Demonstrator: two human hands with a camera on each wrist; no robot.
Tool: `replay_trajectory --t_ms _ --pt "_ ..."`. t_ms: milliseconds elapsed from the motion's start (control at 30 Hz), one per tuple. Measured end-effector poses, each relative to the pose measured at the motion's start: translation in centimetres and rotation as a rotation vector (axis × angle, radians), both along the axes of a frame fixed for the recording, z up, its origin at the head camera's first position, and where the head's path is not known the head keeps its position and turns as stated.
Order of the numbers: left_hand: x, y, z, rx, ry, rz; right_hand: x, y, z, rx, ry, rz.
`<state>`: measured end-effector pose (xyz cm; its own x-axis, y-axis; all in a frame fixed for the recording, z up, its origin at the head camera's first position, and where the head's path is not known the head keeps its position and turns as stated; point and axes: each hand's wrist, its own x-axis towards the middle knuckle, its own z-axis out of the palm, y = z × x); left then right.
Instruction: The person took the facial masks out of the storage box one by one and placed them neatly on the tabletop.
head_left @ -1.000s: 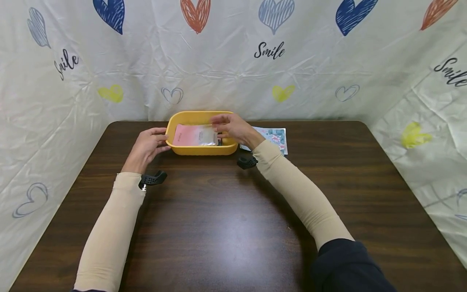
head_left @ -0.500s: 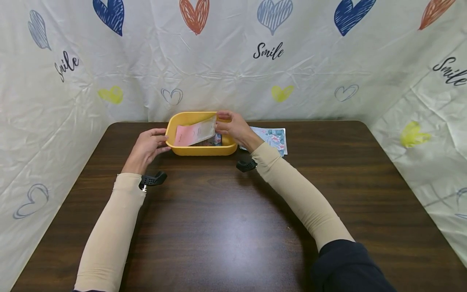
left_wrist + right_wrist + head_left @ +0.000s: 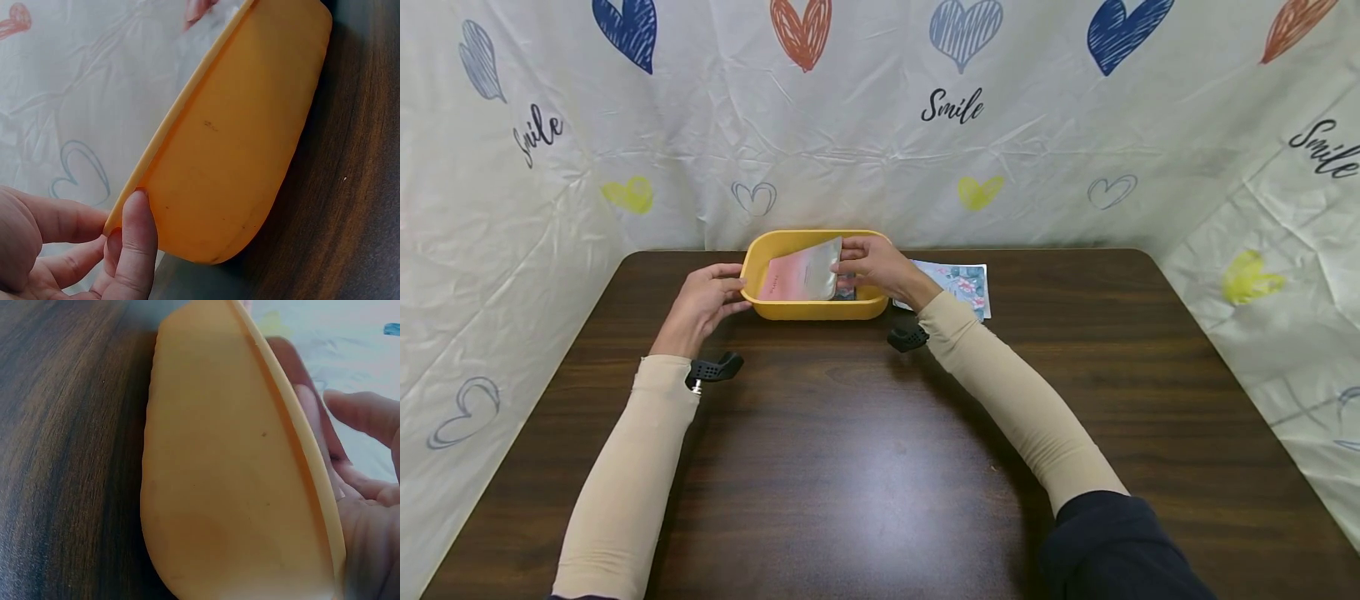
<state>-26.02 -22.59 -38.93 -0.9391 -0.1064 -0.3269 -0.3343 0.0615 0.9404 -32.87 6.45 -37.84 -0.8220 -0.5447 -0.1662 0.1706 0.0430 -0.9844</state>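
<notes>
Your left hand (image 3: 702, 302) pinches tub (image 3: 817, 311) at left rim, likely so tub won't slide on table (image 3: 880, 450). Hands apart. In tub, pink pack (image 3: 793, 277) tilts, right end up; dark pack (image 3: 847, 294) peeks from under. Your right hand (image 3: 883, 268) pinches pink pack's right edge, which seems to hold that end up. Blue pack (image 3: 968, 283) lies right of tub.

Left sleeve (image 3: 621, 475) and right sleeve (image 3: 1022, 392) are beige; outer garment (image 3: 1120, 546) is dark navy. Left wrist unit (image 3: 717, 367), with metallic fitting (image 3: 697, 387), and right wrist unit (image 3: 907, 335) are black.
</notes>
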Motion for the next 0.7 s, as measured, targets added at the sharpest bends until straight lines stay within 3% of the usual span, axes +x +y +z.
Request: replay_trajectory --t_ms 267,700 --pt "0.02 0.06 -0.06 0.011 -0.017 0.005 0.02 -0.14 -0.22 0.103 0.055 0.061" --pt "0.14 -0.07 0.08 -0.002 -0.016 0.013 0.04 0.11 -0.03 0.063 0.053 0.06"
